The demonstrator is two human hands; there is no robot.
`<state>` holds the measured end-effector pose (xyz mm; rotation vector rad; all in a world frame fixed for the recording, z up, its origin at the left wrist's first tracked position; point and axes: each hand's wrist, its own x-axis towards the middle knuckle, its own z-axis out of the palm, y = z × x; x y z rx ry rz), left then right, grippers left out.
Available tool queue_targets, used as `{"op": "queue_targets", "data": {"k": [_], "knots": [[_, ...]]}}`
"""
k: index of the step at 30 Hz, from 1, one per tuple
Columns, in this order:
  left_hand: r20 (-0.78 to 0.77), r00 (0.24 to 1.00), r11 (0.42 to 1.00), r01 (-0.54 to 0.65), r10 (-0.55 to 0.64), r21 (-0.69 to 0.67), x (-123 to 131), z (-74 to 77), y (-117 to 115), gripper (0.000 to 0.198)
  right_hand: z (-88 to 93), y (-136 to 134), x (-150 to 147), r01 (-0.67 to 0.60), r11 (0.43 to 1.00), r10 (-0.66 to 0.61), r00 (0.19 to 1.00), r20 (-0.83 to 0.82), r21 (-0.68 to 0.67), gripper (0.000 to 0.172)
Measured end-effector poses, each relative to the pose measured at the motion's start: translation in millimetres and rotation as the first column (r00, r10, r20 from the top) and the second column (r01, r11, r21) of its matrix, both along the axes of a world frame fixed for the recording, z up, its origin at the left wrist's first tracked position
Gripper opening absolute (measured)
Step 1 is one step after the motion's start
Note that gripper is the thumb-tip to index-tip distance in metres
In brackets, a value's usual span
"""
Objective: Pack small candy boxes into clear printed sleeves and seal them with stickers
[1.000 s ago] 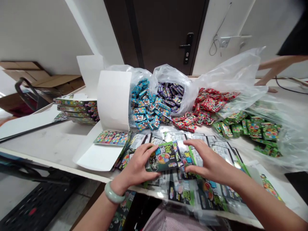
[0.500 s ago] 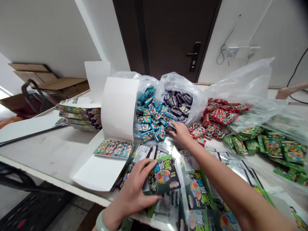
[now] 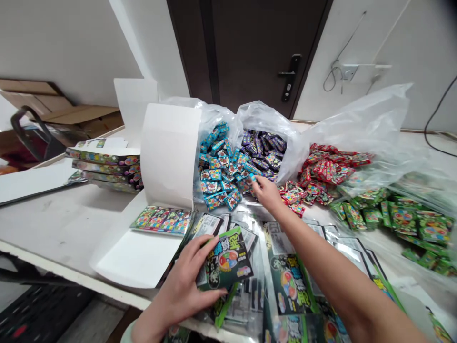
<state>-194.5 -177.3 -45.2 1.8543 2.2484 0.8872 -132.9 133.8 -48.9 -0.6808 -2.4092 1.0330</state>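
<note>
My left hand grips a dark green printed pouch at the table's near edge, over a spread of similar flat pouches. My right hand reaches forward to the foot of the blue candy pile and pinches a small blue packet between its fingertips. A clear bag of purple packets lies just behind that hand, and loose red packets lie to its right.
Red packets and green packets spill from clear bags on the right. An open white carton stands at left with a colourful flat box on its flap. Stacked printed boxes sit further left. A dark door is behind.
My right hand left the pouch, reached forward to the candy piles and closed its fingertips on a blue packet. My left hand kept the green pouch and drew it slightly nearer.
</note>
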Motion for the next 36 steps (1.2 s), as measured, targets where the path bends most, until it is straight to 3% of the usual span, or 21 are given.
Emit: {"op": "queue_targets", "data": {"k": [2, 6, 11, 14, 19, 21, 24, 26, 28, 30, 33, 36], "knots": [[-0.011, 1.000, 1.000, -0.015, 0.015, 0.011, -2, 0.8, -2, 0.088, 2.2, 5, 22, 0.066, 0.982, -0.077, 0.995, -0.060, -0.177, 0.044], [-0.047, 0.999, 0.999, -0.025, 0.027, 0.044, -3, 1.8, -2, 0.084, 8.3, 2, 81, 0.072, 0.873, -0.145, 0.983, -0.116, -0.482, 0.049], [-0.096, 0.995, 0.997, 0.028, -0.022, 0.069, 4, 3.4, 6, 0.081, 30.8, -18, 152, 0.023, 0.754, -0.165, 0.974, -0.155, -0.657, 0.047], [-0.121, 0.990, 0.995, 0.075, -0.067, 0.060, 12, 4.7, 13, 0.081, 33.0, -28, 180, 0.032, 0.711, -0.188, 0.971, -0.146, -0.703, 0.051], [-0.109, 0.985, 0.991, 0.135, -0.134, 0.001, 28, 4.4, 23, 0.083, -6.1, -51, 211, 0.270, 0.761, -0.360, 0.932, -0.038, -0.590, 0.033], [-0.109, 0.981, 0.987, 0.160, -0.161, -0.021, 31, 3.0, 24, 0.083, -18.2, -65, 226, 0.305, 0.813, -0.336, 0.942, 0.029, -0.496, 0.032], [-0.106, 0.979, 0.985, 0.168, -0.172, -0.041, 33, 2.1, 25, 0.083, -15.3, -81, 246, 0.164, 0.966, -0.136, 0.980, 0.146, -0.202, 0.033], [-0.098, 0.981, 0.985, 0.165, -0.170, -0.054, 33, 3.7, 26, 0.083, -5.1, -80, 251, 0.011, 1.000, -0.016, 0.977, 0.214, 0.025, 0.048], [-0.089, 0.978, 0.981, 0.183, -0.189, -0.067, 35, 6.7, 30, 0.083, 3.8, -70, 247, -0.162, 0.976, 0.113, 0.950, 0.292, 0.148, 0.075], [-0.077, 0.971, 0.972, 0.219, -0.225, -0.082, 38, 9.9, 33, 0.084, 8.5, -58, 236, -0.334, 0.928, 0.252, 0.891, 0.378, 0.167, 0.093], [-0.060, 0.965, 0.963, 0.249, -0.256, -0.105, 41, 12.0, 35, 0.083, 12.6, -47, 222, -0.469, 0.873, 0.377, 0.826, 0.419, 0.138, 0.086], [-0.068, 0.967, 0.965, 0.238, -0.246, -0.105, 41, 10.3, 31, 0.083, 24.9, -53, 224, -0.392, 0.912, 0.347, 0.895, 0.279, 0.123, 0.075]]}}
